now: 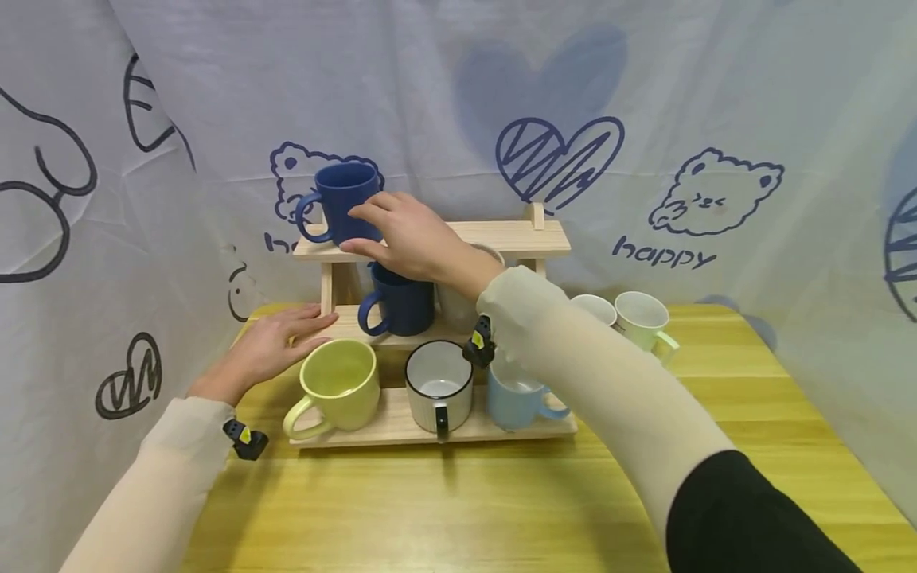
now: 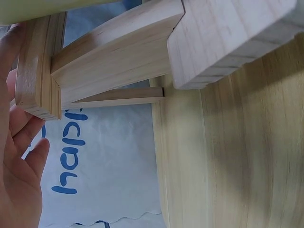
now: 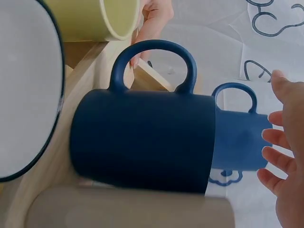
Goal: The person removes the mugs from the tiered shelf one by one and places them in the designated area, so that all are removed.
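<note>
My right hand (image 1: 408, 235) reaches over the stand to a blue mug (image 1: 342, 199) on its top shelf. The fingers are loosely spread, their tips overlapping the mug's right side in the head view and right at its rim in the right wrist view. This mug's handle points left. Below it, a dark blue mug (image 3: 142, 137) stands on the middle shelf. My left hand (image 1: 275, 346) rests on the left end of that wooden shelf (image 2: 35, 71), fingers laid out over the board, beside a yellow-green mug (image 1: 342, 378).
On the bottom shelf are also a white mug with a black rim (image 1: 438, 398) and a light blue mug (image 1: 512, 402). A pale mug (image 3: 128, 209) is mostly hidden by my right forearm. Two white-lined mugs, one with a green handle (image 1: 666, 344), stand right of the stand.
</note>
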{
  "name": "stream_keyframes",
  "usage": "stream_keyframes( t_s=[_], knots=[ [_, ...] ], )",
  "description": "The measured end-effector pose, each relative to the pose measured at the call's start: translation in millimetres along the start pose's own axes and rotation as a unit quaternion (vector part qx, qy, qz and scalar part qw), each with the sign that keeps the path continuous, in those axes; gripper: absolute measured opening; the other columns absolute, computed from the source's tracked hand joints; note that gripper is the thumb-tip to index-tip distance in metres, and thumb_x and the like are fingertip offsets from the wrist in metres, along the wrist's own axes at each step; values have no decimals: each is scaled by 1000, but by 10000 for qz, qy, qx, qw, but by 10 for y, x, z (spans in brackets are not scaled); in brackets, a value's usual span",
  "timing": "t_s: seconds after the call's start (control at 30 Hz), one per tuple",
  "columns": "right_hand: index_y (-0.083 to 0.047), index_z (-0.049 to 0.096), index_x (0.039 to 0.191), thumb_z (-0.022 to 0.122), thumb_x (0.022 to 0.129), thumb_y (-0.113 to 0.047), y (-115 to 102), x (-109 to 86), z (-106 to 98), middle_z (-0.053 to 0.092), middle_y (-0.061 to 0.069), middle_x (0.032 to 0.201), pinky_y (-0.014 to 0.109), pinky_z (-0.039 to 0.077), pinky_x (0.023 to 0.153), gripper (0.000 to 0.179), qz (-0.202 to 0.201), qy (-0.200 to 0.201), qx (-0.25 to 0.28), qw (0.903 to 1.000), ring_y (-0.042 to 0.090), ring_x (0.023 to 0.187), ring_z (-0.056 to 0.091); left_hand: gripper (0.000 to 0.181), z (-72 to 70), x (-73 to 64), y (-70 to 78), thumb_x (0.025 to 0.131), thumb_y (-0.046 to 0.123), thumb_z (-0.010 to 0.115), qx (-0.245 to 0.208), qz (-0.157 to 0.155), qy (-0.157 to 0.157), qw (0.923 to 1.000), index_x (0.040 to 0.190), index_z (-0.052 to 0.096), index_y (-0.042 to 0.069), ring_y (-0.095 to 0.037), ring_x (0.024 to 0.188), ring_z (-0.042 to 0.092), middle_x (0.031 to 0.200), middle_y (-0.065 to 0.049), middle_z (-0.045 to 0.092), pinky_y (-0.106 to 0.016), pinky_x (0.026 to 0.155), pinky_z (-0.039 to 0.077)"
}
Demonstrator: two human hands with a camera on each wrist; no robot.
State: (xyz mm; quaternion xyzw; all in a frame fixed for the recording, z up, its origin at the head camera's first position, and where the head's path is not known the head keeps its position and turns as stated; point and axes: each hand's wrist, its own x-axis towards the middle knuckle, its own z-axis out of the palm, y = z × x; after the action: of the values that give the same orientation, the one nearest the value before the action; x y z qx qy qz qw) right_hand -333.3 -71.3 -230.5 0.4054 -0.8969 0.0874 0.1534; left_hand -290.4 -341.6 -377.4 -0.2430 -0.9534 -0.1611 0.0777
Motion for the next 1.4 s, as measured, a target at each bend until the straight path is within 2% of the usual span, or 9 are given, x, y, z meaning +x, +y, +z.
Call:
stream_keyframes(
  t_s=[0.17, 0.3, 0.67, 0.93, 1.1, 1.4],
  knots=[
    [-17, 51, 143, 43, 99, -58, -99, 163, 1, 52, 1, 140, 28, 28, 113, 61, -253, 1, -392, 9989, 19, 133, 42, 49, 10, 9, -1, 99, 43, 55, -23, 64, 71, 10000, 141, 55, 17, -42, 133, 42, 145, -19, 47, -59, 108, 31],
    [-17, 51, 143, 39, 100, -57, -186, 292, 5, 52, 1, 140, 31, 28, 114, 60, -492, 130, -742, 9959, 20, 133, 41, 49, 10, -4, -7, 99, 42, 56, -43, 70, 91, 9999, 141, 55, 16, -42, 132, 43, 144, -20, 48, -59, 108, 32],
    [-18, 45, 147, 32, 102, -56, -319, 551, 38, 47, -2, 146, 32, 29, 114, 61, -518, 31, -1745, 9833, 19, 134, 39, 50, 11, -24, 12, 99, 45, 54, -181, -112, 19, 9998, 142, 54, 18, -40, 134, 40, 147, -18, 46, -58, 109, 29],
    [-22, 37, 152, 32, 103, -54, -360, 629, 109, 40, -6, 152, 34, 27, 115, 59, -124, -295, -1740, 9842, 20, 139, 33, 50, 8, -15, 28, 99, 45, 54, -118, -132, 23, 9998, 142, 54, 18, -40, 135, 40, 147, -18, 46, -59, 109, 30],
    [-24, 37, 152, 33, 103, -54, -342, 629, 148, 39, -8, 153, 34, 26, 115, 58, 17, -416, -1704, 9845, 19, 139, 32, 50, 27, -4, 35, 99, 45, 55, -111, -116, 35, 9999, 141, 55, 18, -40, 134, 41, 146, -18, 46, -59, 109, 30],
    [-26, 43, 149, 36, 103, -52, -303, 558, 118, 44, -8, 149, 36, 22, 116, 54, -96, -40, -1644, 9863, 18, 139, 34, 50, 29, -13, -3, 99, 45, 55, -95, -143, 70, 9998, 141, 55, 18, -41, 134, 40, 146, -18, 46, -59, 108, 31]
  ],
)
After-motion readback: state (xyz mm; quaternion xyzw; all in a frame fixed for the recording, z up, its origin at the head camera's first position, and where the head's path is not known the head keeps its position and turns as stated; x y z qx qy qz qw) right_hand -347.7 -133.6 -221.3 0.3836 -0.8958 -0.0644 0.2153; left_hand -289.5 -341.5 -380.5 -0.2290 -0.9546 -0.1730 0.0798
